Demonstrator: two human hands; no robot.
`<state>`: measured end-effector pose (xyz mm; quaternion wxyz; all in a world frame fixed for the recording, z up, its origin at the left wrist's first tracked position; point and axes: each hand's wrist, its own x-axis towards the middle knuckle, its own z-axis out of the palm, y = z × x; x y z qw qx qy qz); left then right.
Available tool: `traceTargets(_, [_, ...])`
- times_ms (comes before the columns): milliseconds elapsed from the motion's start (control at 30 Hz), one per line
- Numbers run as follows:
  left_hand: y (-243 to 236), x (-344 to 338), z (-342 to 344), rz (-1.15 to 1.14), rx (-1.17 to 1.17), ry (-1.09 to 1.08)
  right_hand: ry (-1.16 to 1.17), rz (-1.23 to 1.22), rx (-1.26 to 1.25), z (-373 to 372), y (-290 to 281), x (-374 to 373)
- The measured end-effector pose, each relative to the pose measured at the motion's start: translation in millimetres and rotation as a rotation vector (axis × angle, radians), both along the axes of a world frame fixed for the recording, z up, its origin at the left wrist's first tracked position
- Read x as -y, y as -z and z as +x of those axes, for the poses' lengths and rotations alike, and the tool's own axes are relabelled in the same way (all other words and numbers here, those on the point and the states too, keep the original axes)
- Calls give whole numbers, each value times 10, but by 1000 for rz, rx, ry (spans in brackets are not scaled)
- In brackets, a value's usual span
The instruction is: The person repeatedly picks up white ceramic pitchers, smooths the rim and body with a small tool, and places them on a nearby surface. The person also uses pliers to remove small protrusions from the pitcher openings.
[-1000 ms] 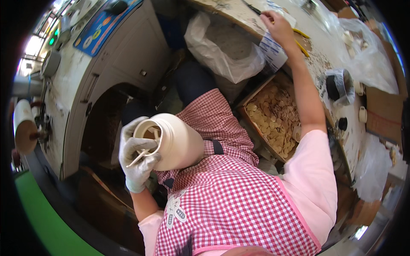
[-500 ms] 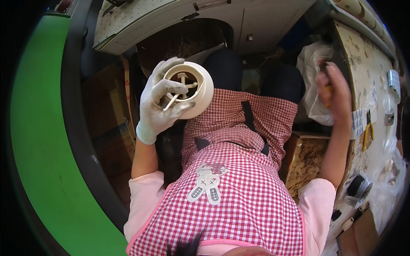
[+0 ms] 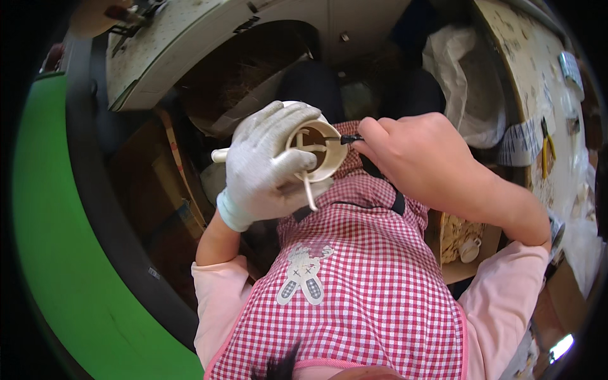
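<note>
In my gloved left hand (image 3: 269,161) is a hollow cream plastic part (image 3: 334,163), tilted so its round opening faces up and right. Inside that opening runs a cross-shaped plastic runner, and one of its thin stems sticks out below my fingers. Another cream stub (image 3: 219,155) shows on the left side of the glove. My bare right hand (image 3: 415,155) grips a small knife (image 3: 350,139), with its narrow dark tip at the right rim of the opening. The knife's handle is mostly hidden in my fist.
A box of small cream pieces (image 3: 459,234), with a white cup-like piece (image 3: 470,250) on top, stands below my right forearm. Yellow-handled pliers (image 3: 546,152) lie on the worn bench at right. A clear plastic bag (image 3: 465,88) hangs beside it. A green surface (image 3: 57,221) runs along the left.
My right hand has come in from the right, bringing the knife to the part's rim. My left hand has moved slightly right and down and turned the part, its opening now facing the knife.
</note>
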<state>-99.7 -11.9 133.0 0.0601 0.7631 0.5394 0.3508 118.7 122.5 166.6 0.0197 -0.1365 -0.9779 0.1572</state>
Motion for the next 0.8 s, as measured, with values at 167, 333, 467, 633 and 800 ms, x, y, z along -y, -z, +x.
traceTargets(167, [241,155,482,-74,-109,-26,12,-57,266,222,134,168])
traceTargets(333, [603,245,800,5,-206,-16,37,-350,530,186,645,309])
traceTargets(467, [721,336,743,-87,-234,-89,217,-653,518,111,808,324])
traceTargets(633, [608,424,433,114,-121,-315,375,-849,140,248,519,309])
traceTargets(800, [696,452,570,306,-91,-530,476,-838,-292,149,676,469])
